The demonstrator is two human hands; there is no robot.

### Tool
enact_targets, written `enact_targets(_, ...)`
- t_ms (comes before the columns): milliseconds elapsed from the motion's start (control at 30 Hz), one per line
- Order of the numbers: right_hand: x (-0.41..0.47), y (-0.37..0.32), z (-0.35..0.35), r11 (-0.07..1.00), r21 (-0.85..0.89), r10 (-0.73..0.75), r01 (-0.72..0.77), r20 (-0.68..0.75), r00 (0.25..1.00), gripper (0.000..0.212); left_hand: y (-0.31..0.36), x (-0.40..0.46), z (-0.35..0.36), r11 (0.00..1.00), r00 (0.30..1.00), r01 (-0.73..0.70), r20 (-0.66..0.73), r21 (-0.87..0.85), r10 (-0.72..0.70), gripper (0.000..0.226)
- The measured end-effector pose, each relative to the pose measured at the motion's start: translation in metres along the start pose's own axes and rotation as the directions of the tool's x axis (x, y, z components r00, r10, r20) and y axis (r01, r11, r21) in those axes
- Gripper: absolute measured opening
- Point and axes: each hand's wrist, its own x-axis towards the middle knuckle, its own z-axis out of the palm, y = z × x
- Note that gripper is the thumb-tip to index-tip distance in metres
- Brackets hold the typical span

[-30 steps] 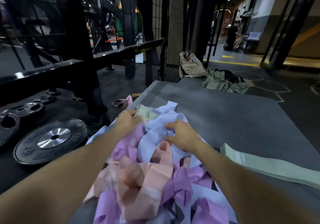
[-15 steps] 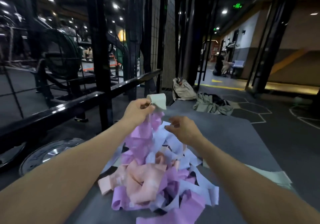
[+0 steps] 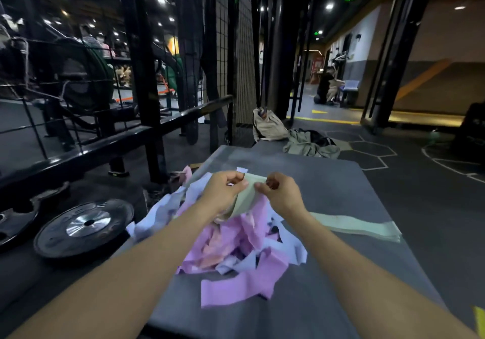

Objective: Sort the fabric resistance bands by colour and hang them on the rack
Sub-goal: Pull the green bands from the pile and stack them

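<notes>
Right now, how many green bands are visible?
2: one held up between the left hand and right hand at, one flat on the mat. The pile may hide more.

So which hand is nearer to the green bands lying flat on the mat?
Right. The right hand is above the mat, just left of the flat green bands. The left hand is farther left, over the mixed pile.

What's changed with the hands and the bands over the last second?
The left hand lifted a pale green band out of the pile, and the right hand left the pile to pinch it too. The other green band stayed flat on the mat.
</notes>
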Motion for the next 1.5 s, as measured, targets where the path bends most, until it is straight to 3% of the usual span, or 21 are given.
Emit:
enact_targets(100,-0.005,0.019,0.002,0.998,0.029,0.062,-0.060,-0.040,0.997,0.037,-0.009,-0.008,0.009,0.998,0.999,0.005,0.032,0.056,-0.007,0.018)
enact_targets(200,-0.010,0.030,0.000,0.997,-0.068,0.022,-0.024,-0.021,1.000,0.040,-0.011,-0.012,0.011,0.996,0.998,0.046,0.039,0.073,-0.049,0.018)
enact_targets(400,-0.013,0.034,-0.011,0.997,0.013,-0.076,0.076,0.023,0.997,0.011,-0.003,-0.014,0.013,0.993,0.985,0.105,0.129,0.058,-0.111,0.019)
enact_targets(533,-0.013,0.028,-0.021,0.996,0.044,-0.085,0.084,0.025,0.996,0.004,0.005,-0.017,0.009,0.982,0.975,0.177,0.148,-0.061,-0.167,0.003)
enact_targets(700,-0.007,0.011,-0.032,0.988,0.140,-0.064,0.071,-0.052,0.997,0.028,0.008,-0.017,0.002,0.963,0.969,0.226,0.135,-0.145,-0.207,0.015)
enact_targets(767,-0.003,0.003,-0.038,0.981,0.173,-0.070,0.085,-0.094,0.993,0.031,0.007,-0.012,-0.005,0.978,0.978,0.205,0.039,-0.043,-0.203,0.017)
enact_targets(900,0.004,-0.016,-0.052,0.975,0.151,-0.141,0.162,-0.144,0.980,0.028,0.019,-0.003,-0.020,0.920,0.995,0.083,-0.082,0.384,-0.056,0.016)
enact_targets(1033,0.009,-0.040,-0.063,0.968,0.120,-0.201,0.221,-0.159,0.967,0.027,0.047,0.005,-0.024,0.839,0.990,0.061,-0.141,0.541,0.018,0.006)
enact_targets(1100,0.010,-0.050,-0.067,0.962,0.104,-0.235,0.252,-0.148,0.961,0.023,0.064,0.009,-0.018,0.879,0.987,0.015,-0.147,0.476,0.063,0.007)
enact_targets(1200,0.011,-0.059,-0.071,0.960,0.025,-0.271,0.277,-0.150,0.951,0.016,0.090,0.006,-0.003,0.999,1.000,-0.015,-0.015,0.045,0.015,0.026)
enact_targets(1267,0.010,-0.065,-0.073,0.955,0.020,-0.288,0.295,-0.164,0.943,0.017,0.105,0.002,0.003,0.989,0.994,0.066,0.091,-0.133,-0.054,0.033)
enact_targets(1367,0.005,-0.076,-0.077,0.928,0.027,-0.365,0.370,-0.112,0.924,0.025,0.120,0.002,0.006,0.952,0.980,0.173,0.142,-0.253,-0.140,0.038)
enact_targets(1500,-0.005,-0.088,-0.087,0.902,0.167,-0.408,0.398,0.034,0.912,0.016,0.142,0.004,0.007,0.888,0.977,0.201,0.151,-0.414,-0.150,0.024)
